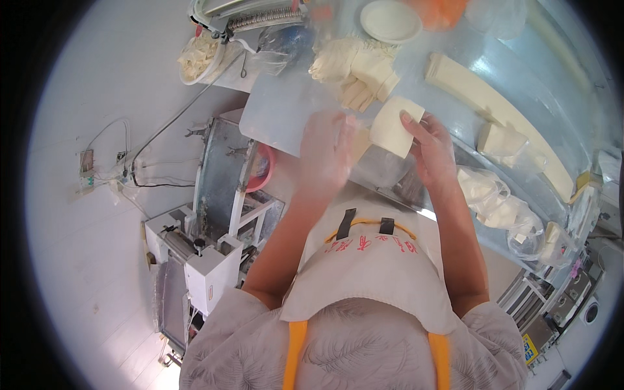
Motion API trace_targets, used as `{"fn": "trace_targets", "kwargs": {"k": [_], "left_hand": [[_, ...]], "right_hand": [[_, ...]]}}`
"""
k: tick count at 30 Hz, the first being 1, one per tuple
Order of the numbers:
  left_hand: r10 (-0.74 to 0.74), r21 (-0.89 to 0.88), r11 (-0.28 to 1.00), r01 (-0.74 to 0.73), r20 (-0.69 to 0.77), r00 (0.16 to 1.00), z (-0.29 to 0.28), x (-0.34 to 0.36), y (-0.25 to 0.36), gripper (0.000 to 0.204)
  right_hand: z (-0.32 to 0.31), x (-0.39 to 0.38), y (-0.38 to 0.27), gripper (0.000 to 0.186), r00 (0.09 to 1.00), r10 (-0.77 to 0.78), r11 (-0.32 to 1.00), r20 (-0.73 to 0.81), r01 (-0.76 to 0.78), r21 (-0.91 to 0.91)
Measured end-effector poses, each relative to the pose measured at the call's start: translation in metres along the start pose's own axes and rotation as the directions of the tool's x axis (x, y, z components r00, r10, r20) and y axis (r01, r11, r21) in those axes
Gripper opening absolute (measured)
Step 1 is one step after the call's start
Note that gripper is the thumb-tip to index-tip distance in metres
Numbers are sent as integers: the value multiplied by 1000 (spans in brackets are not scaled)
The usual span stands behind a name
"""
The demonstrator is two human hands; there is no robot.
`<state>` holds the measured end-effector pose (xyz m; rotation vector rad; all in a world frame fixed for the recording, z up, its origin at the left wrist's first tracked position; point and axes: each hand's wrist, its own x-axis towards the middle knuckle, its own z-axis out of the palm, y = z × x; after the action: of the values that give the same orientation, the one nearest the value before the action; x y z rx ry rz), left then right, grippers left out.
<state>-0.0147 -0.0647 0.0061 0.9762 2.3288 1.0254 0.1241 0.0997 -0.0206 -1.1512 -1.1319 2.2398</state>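
Observation:
My right hand [432, 146] is closed on a pale yellow stack of dough sheets [393, 127], its thumb on the top face near the right edge. Smeared by motion, my left hand [328, 153] is raised just left of the stack, and its fingers cannot be made out. A clear plastic bag [382, 166] appears just below the stack, between my hands. Beyond them, a heap of folded dough sheets [361, 68] lies on the table [279, 107].
At the right, a long dough strip [507, 120] curves along the table, beside a wrapped dough block [500, 142] and bagged dough pieces [500, 201]. A white plate [390, 21] sits at the back. Left are a bowl of dough scraps [199, 57] and a white roller machine [208, 273].

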Motion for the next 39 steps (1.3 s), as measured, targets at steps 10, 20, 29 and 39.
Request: {"fn": "trace_targets", "kwargs": {"k": [10,20,29,39], "left_hand": [[743,293,666,-685,-179,645,32,26,-15,81],[818,303,574,-761,-252,517,21,41,-15,54],[36,-618,710,337,509,860,-42,34,-14,52],[-258,-664,233,710,662,704,-9,-30,-57,57]], "right_hand": [[48,-17,-49,49,995,96,995,-41,-95,17],[64,-31,-60,38,990,135,990,-50,-133,44],[18,-70,-78,56,967,248,949,-51,-253,-185],[-1,-34,58,93,819,468,803,333,-551,227]]}}
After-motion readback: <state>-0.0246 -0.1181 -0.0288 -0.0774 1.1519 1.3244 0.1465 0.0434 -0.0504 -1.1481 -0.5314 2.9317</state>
